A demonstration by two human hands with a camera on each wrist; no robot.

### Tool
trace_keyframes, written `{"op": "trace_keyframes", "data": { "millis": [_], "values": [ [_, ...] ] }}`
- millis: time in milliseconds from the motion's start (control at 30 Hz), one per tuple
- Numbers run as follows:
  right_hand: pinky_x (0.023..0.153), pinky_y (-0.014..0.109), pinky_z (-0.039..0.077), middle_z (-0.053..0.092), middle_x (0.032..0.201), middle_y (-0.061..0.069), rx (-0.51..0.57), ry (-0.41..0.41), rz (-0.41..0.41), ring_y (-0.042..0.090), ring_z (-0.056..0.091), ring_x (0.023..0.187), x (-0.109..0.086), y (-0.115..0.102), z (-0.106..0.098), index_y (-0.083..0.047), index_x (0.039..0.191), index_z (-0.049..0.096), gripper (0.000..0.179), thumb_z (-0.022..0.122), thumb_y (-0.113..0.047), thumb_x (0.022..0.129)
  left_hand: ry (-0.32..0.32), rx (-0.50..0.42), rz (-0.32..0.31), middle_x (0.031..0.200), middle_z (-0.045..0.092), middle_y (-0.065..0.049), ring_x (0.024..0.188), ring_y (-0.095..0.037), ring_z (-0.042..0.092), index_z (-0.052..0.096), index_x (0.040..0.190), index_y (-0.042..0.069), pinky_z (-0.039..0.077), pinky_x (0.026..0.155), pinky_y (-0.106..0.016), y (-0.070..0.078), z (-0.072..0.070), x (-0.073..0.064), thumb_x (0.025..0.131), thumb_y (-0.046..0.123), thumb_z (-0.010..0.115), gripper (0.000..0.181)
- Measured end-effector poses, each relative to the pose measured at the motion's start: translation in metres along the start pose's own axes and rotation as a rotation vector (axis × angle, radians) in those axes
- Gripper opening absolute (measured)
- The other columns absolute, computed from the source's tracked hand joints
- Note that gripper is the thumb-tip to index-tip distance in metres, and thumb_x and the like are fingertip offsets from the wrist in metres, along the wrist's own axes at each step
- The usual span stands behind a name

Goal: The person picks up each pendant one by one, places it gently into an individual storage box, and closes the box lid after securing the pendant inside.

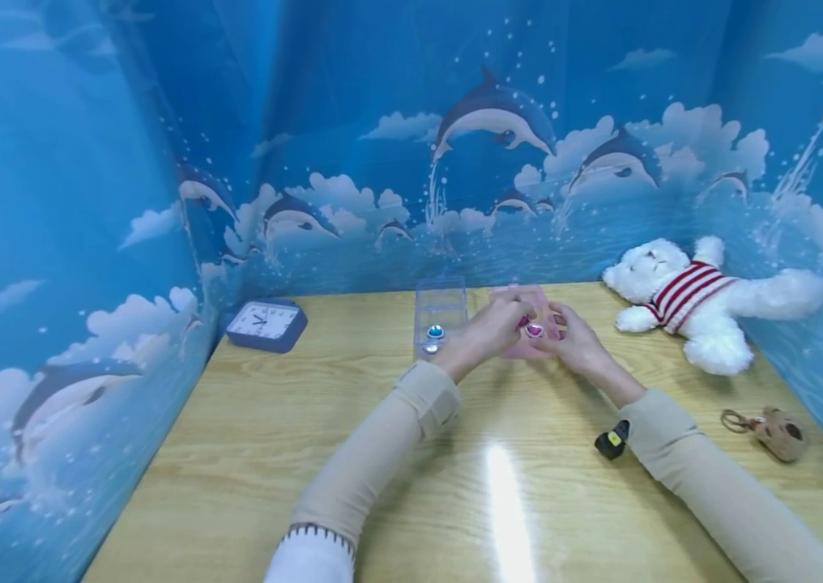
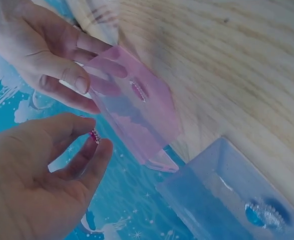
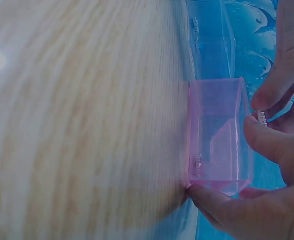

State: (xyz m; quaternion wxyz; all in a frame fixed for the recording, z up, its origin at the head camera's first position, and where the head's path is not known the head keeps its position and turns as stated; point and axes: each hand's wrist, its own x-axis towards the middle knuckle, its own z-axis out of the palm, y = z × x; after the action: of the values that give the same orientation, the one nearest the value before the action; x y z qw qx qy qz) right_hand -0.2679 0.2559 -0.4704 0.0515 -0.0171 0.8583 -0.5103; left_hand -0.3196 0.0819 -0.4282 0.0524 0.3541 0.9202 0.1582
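My left hand pinches a small pink gem with a silver beaded rim between thumb and fingertip. It hovers just above a see-through pink plastic box. Inside that box lies another pink gem with a silver rim. At the box's right side, my right hand has its fingers extended and touching the wall; some show through the pink plastic in the left wrist view. To the left stands a clear bluish divided box, holding a blue gem and a pale one.
A blue-framed clock stands at the far left of the wooden table. A white plush bear lies back right. Nearer are a brown keychain toy and a black device by the right wrist. A dolphin-print curtain hangs behind.
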Motion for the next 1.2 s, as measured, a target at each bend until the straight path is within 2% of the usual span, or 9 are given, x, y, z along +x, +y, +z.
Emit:
{"op": "trace_keyframes", "data": {
  "millis": [167, 333, 400, 500, 733, 933, 1033, 1133, 1200],
  "values": [
    [0.120, 0.064, 0.043, 0.028, 0.165, 0.038, 0.004, 0.001, 0.007, 0.055, 0.038, 0.149, 0.000, -0.002, 0.000, 0.005, 0.166, 0.007, 0.089, 0.066, -0.015, 0.104, -0.047, -0.141, -0.027, 0.137, 0.059, -0.001, 0.124, -0.018, 0.060, 0.080, 0.105, 0.016, 0.058, 0.086, -0.023, -0.002, 0.001, 0.003, 0.097, 0.001, 0.066, 0.022],
    [0.119, 0.063, 0.044, 0.029, 0.165, 0.038, 0.000, 0.003, 0.006, 0.055, 0.039, 0.149, 0.001, -0.001, 0.001, 0.005, 0.166, 0.009, 0.088, 0.067, -0.015, 0.104, -0.081, -0.622, -0.134, 0.142, 0.063, -0.010, 0.125, -0.028, 0.063, 0.075, 0.113, 0.002, 0.060, 0.094, -0.031, -0.003, 0.005, 0.008, 0.100, 0.005, 0.059, 0.020],
    [0.120, 0.063, 0.043, 0.029, 0.165, 0.038, -0.003, 0.005, 0.008, 0.054, 0.039, 0.149, 0.001, -0.001, 0.001, 0.005, 0.166, 0.009, 0.087, 0.067, -0.016, 0.104, -0.069, -0.818, -0.227, 0.134, 0.066, -0.017, 0.112, -0.033, 0.065, 0.070, 0.115, -0.006, 0.059, 0.082, -0.032, -0.002, 0.007, 0.010, 0.095, 0.001, 0.053, 0.027],
    [0.121, 0.063, 0.043, 0.030, 0.165, 0.038, -0.002, 0.009, 0.009, 0.055, 0.039, 0.149, 0.001, 0.000, 0.001, 0.006, 0.166, 0.009, 0.087, 0.067, -0.015, 0.104, -0.058, -0.794, -0.291, 0.119, 0.065, -0.015, 0.092, -0.028, 0.059, 0.067, 0.114, -0.004, 0.049, 0.067, -0.028, -0.001, 0.009, 0.011, 0.092, 0.004, 0.051, 0.029],
    [0.119, 0.062, 0.044, 0.030, 0.165, 0.037, 0.001, 0.007, 0.021, 0.054, 0.039, 0.149, 0.000, -0.002, 0.000, 0.005, 0.166, 0.008, 0.087, 0.066, -0.015, 0.104, -0.043, -0.792, -0.297, 0.092, 0.054, -0.014, 0.063, -0.014, 0.037, 0.057, 0.093, -0.006, 0.037, 0.056, -0.026, 0.002, 0.010, 0.015, 0.090, -0.001, 0.048, 0.010],
    [0.120, 0.063, 0.043, 0.030, 0.164, 0.038, 0.002, 0.010, 0.017, 0.054, 0.038, 0.149, 0.001, -0.001, 0.000, 0.005, 0.166, 0.009, 0.087, 0.067, -0.014, 0.104, -0.051, -0.519, -0.288, 0.117, 0.066, -0.010, 0.064, -0.012, 0.041, 0.064, 0.093, -0.002, 0.038, 0.054, -0.024, 0.000, 0.009, 0.018, 0.094, 0.006, 0.052, 0.015],
    [0.119, 0.064, 0.043, 0.030, 0.164, 0.038, 0.000, 0.007, 0.014, 0.054, 0.039, 0.148, 0.001, 0.001, 0.001, 0.004, 0.166, 0.010, 0.086, 0.066, -0.014, 0.104, -0.073, -0.123, -0.133, 0.126, 0.072, 0.001, 0.075, -0.009, 0.050, 0.074, 0.094, 0.006, 0.047, 0.067, -0.020, -0.004, 0.008, 0.021, 0.100, 0.010, 0.057, 0.018],
    [0.119, 0.064, 0.043, 0.031, 0.164, 0.038, -0.002, 0.009, 0.011, 0.053, 0.040, 0.148, 0.001, 0.000, 0.001, 0.004, 0.166, 0.011, 0.086, 0.067, -0.015, 0.104, -0.072, 0.212, 0.019, 0.111, 0.077, 0.007, 0.087, -0.007, 0.057, 0.078, 0.090, 0.013, 0.051, 0.085, -0.018, -0.007, 0.008, 0.024, 0.102, 0.011, 0.065, 0.018],
    [0.119, 0.064, 0.043, 0.032, 0.164, 0.038, -0.003, 0.013, 0.008, 0.053, 0.040, 0.148, 0.001, 0.000, 0.001, 0.005, 0.166, 0.012, 0.085, 0.067, -0.014, 0.104, -0.080, 0.284, 0.064, 0.099, 0.077, 0.008, 0.089, -0.006, 0.061, 0.079, 0.086, 0.017, 0.052, 0.090, -0.018, -0.008, 0.007, 0.025, 0.101, 0.012, 0.067, 0.020]
  ]
}}
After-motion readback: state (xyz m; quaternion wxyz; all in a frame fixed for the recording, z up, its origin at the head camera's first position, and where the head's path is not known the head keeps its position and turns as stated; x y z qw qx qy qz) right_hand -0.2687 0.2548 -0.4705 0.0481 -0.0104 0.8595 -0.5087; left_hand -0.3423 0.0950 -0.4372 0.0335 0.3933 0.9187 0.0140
